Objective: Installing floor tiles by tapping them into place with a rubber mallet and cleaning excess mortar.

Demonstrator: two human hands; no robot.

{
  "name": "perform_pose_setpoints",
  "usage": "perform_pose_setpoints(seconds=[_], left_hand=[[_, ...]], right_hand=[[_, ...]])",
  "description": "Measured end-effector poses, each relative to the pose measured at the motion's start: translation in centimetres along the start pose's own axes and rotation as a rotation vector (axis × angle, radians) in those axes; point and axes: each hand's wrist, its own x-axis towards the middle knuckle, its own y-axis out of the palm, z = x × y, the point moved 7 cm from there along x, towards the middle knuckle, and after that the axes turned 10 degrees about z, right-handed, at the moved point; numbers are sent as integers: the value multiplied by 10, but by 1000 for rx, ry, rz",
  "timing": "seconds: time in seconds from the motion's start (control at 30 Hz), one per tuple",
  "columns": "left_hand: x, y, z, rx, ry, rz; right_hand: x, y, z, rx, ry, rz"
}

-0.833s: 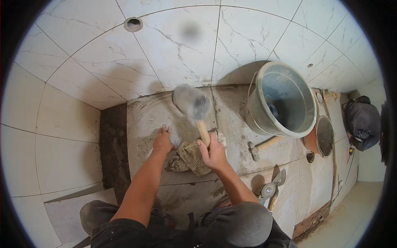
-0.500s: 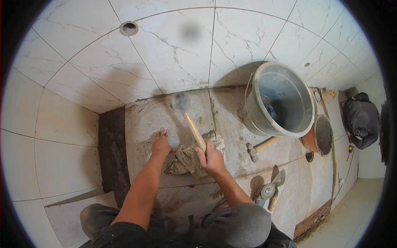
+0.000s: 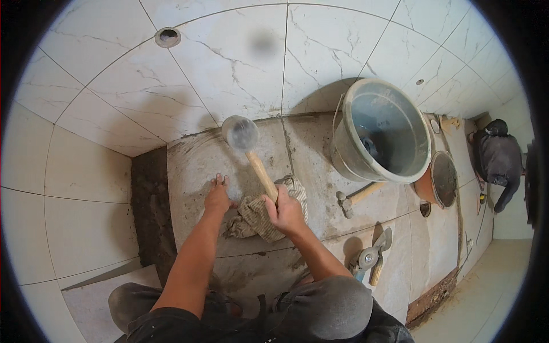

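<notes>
My right hand grips the wooden handle of a mallet. Its round grey head is in the air near the foot of the far wall, above a large pale floor tile. On that same tile my left hand rests with its fingers spread, left of the mallet. A crumpled striped cloth lies between my two hands, partly beneath the right one.
To the right stands a large grey bucket, with a hammer before it. An angle grinder lies near my right knee. Further right are an orange bucket and a person in dark clothes. Bare soil runs along the left.
The mallet's head has risen and shifted a little left. My left hand keeps its place on the tile. At the far right, the person's arm now reaches out lower.
</notes>
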Motion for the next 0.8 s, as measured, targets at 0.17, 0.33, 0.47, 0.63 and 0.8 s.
perform_pose_setpoints(seconds=[0.17, 0.33, 0.47, 0.63, 0.8], left_hand=[[3, 2, -9, -2, 47, -13], [5, 6, 1, 23, 11, 23], [14, 4, -3, 55, 25, -17], [17, 7, -1, 0, 25, -8], [28, 16, 14, -17, 28, -33]], right_hand=[[4, 30, -75, -210, 187, 121], [11, 7, -13, -178, 150, 185], [16, 15, -31, -125, 99, 130], [13, 22, -65, -271, 214, 259], [20, -44, 35, 195, -60, -60]])
